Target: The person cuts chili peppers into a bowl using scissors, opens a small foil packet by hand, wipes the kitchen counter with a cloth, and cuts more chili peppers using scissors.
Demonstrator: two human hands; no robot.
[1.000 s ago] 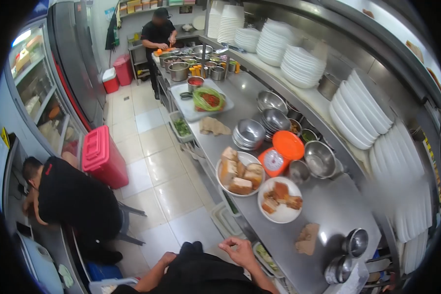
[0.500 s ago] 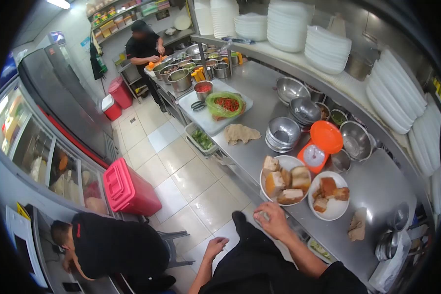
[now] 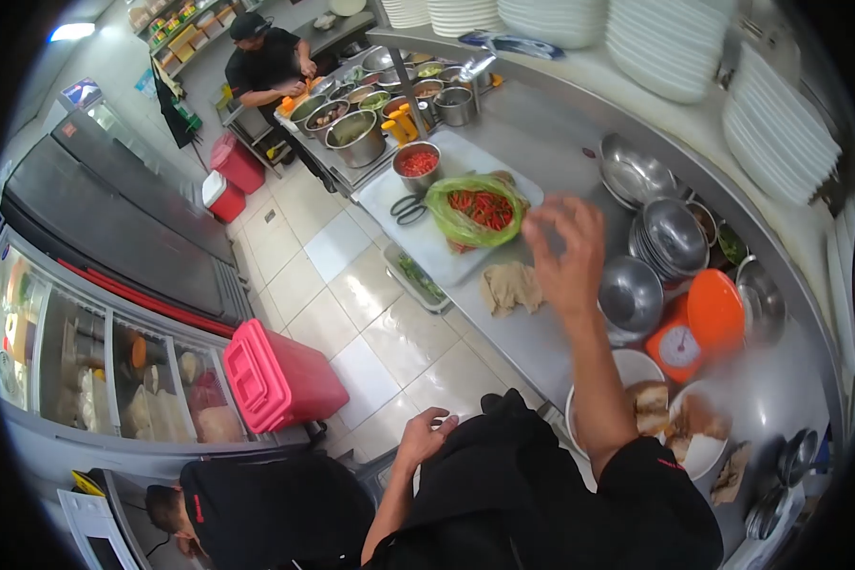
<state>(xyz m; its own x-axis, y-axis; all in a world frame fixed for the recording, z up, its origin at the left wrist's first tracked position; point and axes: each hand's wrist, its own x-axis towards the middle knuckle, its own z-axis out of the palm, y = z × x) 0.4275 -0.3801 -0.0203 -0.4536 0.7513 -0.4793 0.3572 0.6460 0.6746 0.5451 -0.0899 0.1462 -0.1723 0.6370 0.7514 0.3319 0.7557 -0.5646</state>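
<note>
My right hand (image 3: 572, 252) reaches out over the steel counter, fingers spread and slightly bent, with nothing in them. Just left of its fingertips sits a green plastic bag (image 3: 439, 211) of red chilies (image 3: 484, 209) on a white cutting board (image 3: 386, 194). Scissors (image 3: 408, 209) and a steel pot of chopped red pieces (image 3: 417, 163) share that board. Below the hand lies a crumpled brown cloth (image 3: 511, 288). My left hand (image 3: 426, 437) hangs by my body, loosely curled and holding nothing. My right forearm partly covers a white bowl of meat chunks (image 3: 650, 407).
An orange scale (image 3: 676, 344) and steel bowls (image 3: 629, 293) stand at the right, below a shelf of stacked white containers (image 3: 779, 123). A red bin (image 3: 280, 378) is on the floor. One co-worker (image 3: 271, 494) bends over at lower left; another (image 3: 266, 62) works at the back.
My right hand has moved from beside the meat bowl up and forward to near the bag of chilies. The view has shifted, bringing the cutting board closer. My left hand stays low.
</note>
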